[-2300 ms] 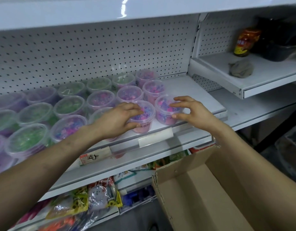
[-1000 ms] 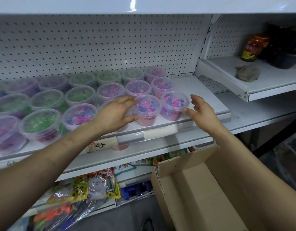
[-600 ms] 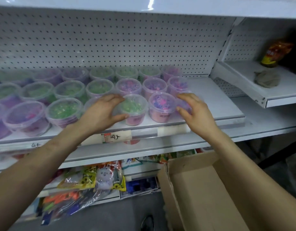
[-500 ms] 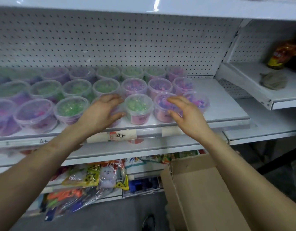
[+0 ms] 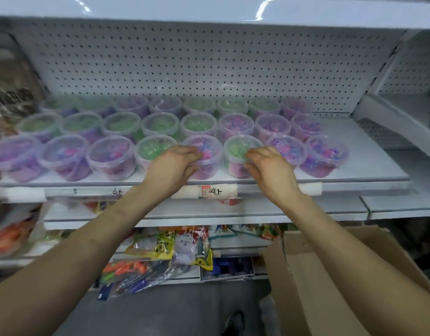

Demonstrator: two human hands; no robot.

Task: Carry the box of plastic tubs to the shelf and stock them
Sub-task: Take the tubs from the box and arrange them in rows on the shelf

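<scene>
**Both hands on neighbouring tubs at the shelf's front edge**

The plastic tubs (image 5: 158, 127) stand in three rows on the white shelf (image 5: 369, 177), clear lidded pots filled with green or with pink, purple and blue bits. The rows run from the far left to a little short of the shelf's right end, where a bare stretch of shelf shows.

The left hand (image 5: 175, 166) holds the pink-and-blue tub (image 5: 208, 155) in the front row: its fingers are curled over the near part of the lid and the thumb lies against the tub's wall lower down. The right hand (image 5: 269, 168) grips the green tub (image 5: 238, 154) just beside it in the same way, fingers bent over the lid and thumb on the side. The two tubs stand upright, touching or almost touching, and both rest on the shelf close to its front lip. The hands are near each other but apart.

A price label (image 5: 214, 191) sits on the shelf's edge strip directly under the two held tubs. Behind the rows rises a white pegboard (image 5: 209, 64). The cardboard box (image 5: 306, 282) stands open at the lower right, under the right forearm, well below the shelf; no tubs show in the part of it that is in view. Coloured packets (image 5: 170, 248) lie on a lower shelf (image 5: 233, 246), left of the box.
</scene>
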